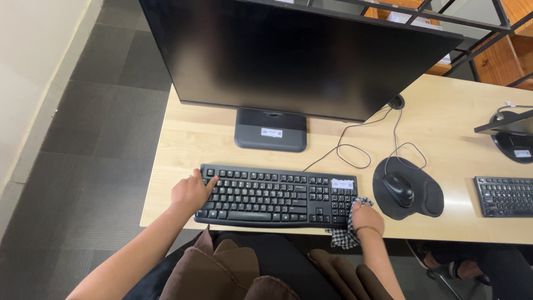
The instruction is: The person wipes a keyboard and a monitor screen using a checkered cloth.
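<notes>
Left hand (190, 193): rests on the left end of the black keyboard (275, 195), fingers loosely curled, the forefinger stretched onto the top-left keys — holding nothing.
Right hand (365, 215): closed round a bunched black-and-white checked cloth (345, 236), pressed against the right end of the keyboard beside the number pad.
Cloth: upper part peeks out above the right hand at the keyboard's corner; the lower part hangs over the front edge of the table (183, 139).
Keyboard: lies flat near the table's front edge, square to it, between the two hands; a small white label sits at its upper right.
Monitor (294, 53): dark screen, standing on a grey base (270, 130) just behind the keyboard.
Mouse (398, 189): black, sits on a dark rounded mouse pad (430, 201) just right of the keyboard — touched by neither hand.
Cables (355, 149): thin dark leads loop across the table between monitor base and mouse pad.
Second keyboard (504, 196): at the right edge of the view, well apart from the hands, with another monitor stand (513, 145) behind it.
Containers: cardboard boxes (413, 19) show behind the monitor on wooden shelving; contents cannot be told.
Floor (94, 122): grey carpet tiles left of the table.
</notes>
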